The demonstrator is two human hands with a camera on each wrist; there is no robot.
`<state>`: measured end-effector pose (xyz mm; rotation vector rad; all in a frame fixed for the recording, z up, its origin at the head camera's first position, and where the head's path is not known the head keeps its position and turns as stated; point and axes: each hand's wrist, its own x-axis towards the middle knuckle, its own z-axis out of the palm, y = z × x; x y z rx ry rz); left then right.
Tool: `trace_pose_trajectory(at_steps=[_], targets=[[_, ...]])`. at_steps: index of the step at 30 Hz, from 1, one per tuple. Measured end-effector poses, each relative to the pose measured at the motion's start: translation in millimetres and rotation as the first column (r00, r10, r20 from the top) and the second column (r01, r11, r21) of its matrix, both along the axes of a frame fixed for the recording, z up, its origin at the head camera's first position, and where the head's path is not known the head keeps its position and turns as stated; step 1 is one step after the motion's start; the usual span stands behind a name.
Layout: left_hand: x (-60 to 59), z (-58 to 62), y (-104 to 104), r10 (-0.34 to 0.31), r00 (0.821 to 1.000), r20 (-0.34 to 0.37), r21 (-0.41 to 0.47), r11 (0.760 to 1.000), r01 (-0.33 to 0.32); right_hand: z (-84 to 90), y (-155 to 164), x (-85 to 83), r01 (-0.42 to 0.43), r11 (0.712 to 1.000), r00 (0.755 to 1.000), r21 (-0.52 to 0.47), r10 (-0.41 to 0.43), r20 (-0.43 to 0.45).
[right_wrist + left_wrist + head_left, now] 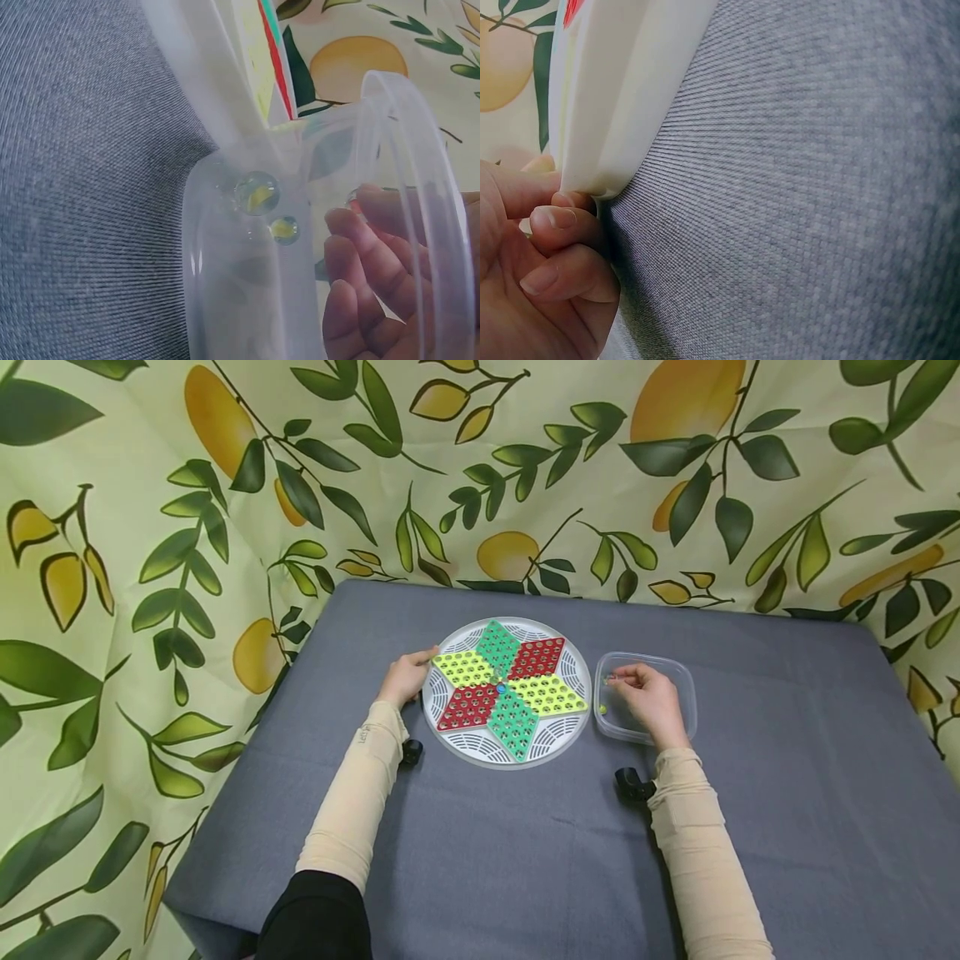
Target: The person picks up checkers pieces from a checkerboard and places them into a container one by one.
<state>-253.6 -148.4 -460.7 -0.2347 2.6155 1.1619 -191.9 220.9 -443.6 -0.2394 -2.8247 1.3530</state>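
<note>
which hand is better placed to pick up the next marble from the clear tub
The right hand, probably. It is already inside the clear tub, fingers just beside the yellow marbles. The left hand grips the left rim of the game board, far from the tub.

1. This looks like a staged recording corner rather than a lived-in room: a lemon-and-leaf printed cloth [480,468] hangs as a backdrop from nine o'clock through twelve to three o'clock, closing off everything behind it.
2. The bench [787,793] at the centre is draped in plain grey fabric, with its far edge meeting the backdrop at twelve o'clock.
3. A round Chinese checkers board [507,692] with a green, red and yellow star sits at the middle, and a clear plastic tub [682,681] just beside it at three o'clock holds a few glass marbles [258,193].
4. No furniture, walls or appliances show, so the building type cannot be told.
</note>
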Motion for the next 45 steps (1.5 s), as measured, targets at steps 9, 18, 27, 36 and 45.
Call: trace_pose_trajectory(at_steps=[9, 18, 27, 36, 45], targets=[[-1.6, 0.1, 0.4, 0.006, 1.000, 0.020, 0.007, 1.000, -0.007, -1.2, -0.7, -4.8, -0.041, 0.997, 0.999, 0.064, 0.040, 0.016], [-2.0, -0.4, -0.1, 0.007, 1.000, 0.019, 0.012, 1.000, -0.007, -2.3, -0.7, -8.1, -0.041, 0.996, 0.999, 0.084, 0.038, 0.037], [-1.8, -1.2, -0.5, 0.011, 1.000, 0.012, 0.013, 1.000, -0.012, -4.6, 0.3, -9.6, -0.044, 0.996, 0.999, 0.073, 0.041, 0.031], [-1.5, -1.3, 0.0, 0.008, 1.000, -0.003, 0.018, 1.000, -0.008, -3.1, 0.5, -9.2, -0.040, 0.997, 0.998, 0.069, 0.038, 0.042], [-1.6, -2.3, -0.2, 0.004, 1.000, 0.001, 0.001, 1.000, -0.004, 0.1, 0.9, -6.4, -0.052, 0.998, 0.998, 0.046, 0.050, 0.037]])
